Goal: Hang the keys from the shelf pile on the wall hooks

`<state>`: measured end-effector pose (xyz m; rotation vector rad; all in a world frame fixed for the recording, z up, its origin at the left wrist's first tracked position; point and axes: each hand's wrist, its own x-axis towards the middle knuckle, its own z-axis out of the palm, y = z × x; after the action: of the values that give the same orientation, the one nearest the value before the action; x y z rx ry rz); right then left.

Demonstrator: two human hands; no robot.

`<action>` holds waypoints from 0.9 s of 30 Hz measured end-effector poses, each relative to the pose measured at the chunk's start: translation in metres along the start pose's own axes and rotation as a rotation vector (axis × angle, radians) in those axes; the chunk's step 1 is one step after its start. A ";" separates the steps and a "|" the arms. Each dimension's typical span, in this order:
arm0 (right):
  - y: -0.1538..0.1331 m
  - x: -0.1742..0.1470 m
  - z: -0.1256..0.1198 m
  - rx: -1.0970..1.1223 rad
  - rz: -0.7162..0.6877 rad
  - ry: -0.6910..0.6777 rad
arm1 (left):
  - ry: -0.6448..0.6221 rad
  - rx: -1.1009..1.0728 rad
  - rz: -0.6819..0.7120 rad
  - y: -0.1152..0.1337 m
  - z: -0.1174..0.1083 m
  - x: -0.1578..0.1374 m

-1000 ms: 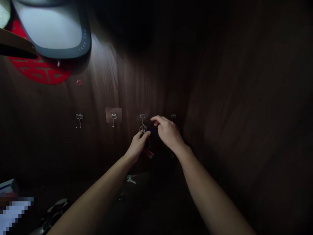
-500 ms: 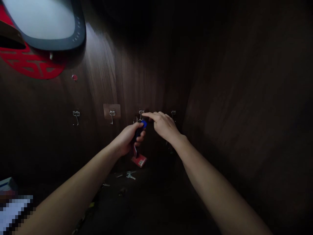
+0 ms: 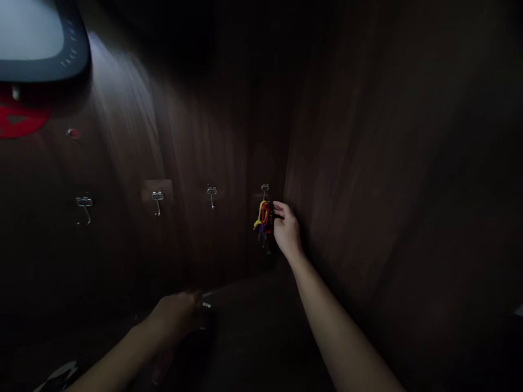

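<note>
My right hand (image 3: 287, 228) is at the far-right hook (image 3: 265, 190), its fingers and thumb apart beside a bunch of keys with yellow, red and blue cords (image 3: 263, 218) that hangs there. The fingertips are at the bunch's right edge; whether they touch it I cannot tell. Low on the left, my left hand (image 3: 180, 311) is down by the dark surface, smeared by motion with its fingers hidden. Silvery keys (image 3: 206, 305) show just past its knuckles. A dim, blurred red thing (image 3: 162, 363) appears beneath the wrist.
Three more metal hooks, a left one (image 3: 84, 209), one on a clear patch (image 3: 157, 201) and a middle one (image 3: 212, 196), line the brown wood back wall (image 3: 196, 136). A wood side panel (image 3: 368, 163) rises at right. A dark-rimmed device (image 3: 77, 60) and red cutout (image 3: 20, 121) are upper left.
My left hand has dropped from the middle hook, where it held keys with a blue fob and red tag. My right hand has moved to the far-right hook. The view has turned right.
</note>
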<state>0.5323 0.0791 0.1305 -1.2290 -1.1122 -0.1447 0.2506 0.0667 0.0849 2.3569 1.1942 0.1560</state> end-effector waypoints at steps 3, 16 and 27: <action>0.006 -0.001 0.006 0.141 0.180 -0.073 | 0.163 -0.218 0.139 0.039 -0.015 0.033; -0.022 0.010 -0.023 -0.265 -0.201 -0.185 | 0.227 -1.163 0.332 0.140 -0.007 0.149; -0.027 0.035 -0.016 -0.332 -0.252 -0.258 | 0.017 -1.236 0.265 0.142 -0.016 0.135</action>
<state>0.5424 0.0712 0.1755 -1.4239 -1.5119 -0.3832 0.4311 0.1075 0.1499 1.3635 0.4818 0.7523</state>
